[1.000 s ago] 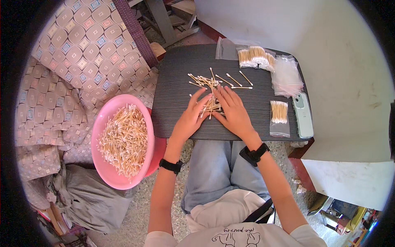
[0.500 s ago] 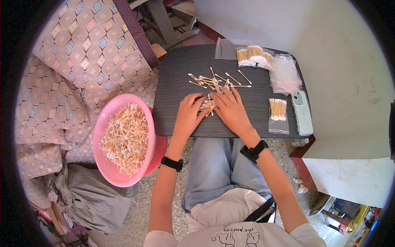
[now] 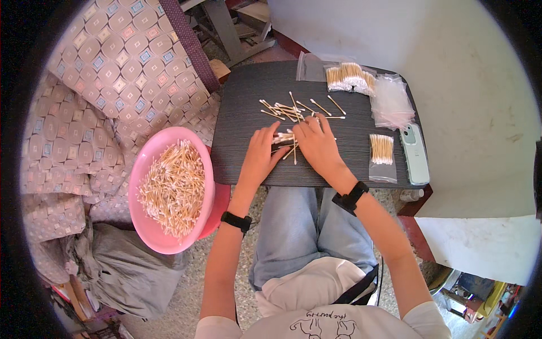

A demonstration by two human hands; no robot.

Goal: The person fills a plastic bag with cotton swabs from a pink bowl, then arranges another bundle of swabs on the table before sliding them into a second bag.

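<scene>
Bright, even daylight fills the scene; shadows are soft, focus is sharp, and fisheye bending with a black vignette rings the edges.

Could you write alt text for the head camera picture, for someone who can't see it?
Seen from above, a person's left hand and right hand press together a small bunch of cotton swabs on a dark table. A pink bowl of swabs sits to their left.
</scene>
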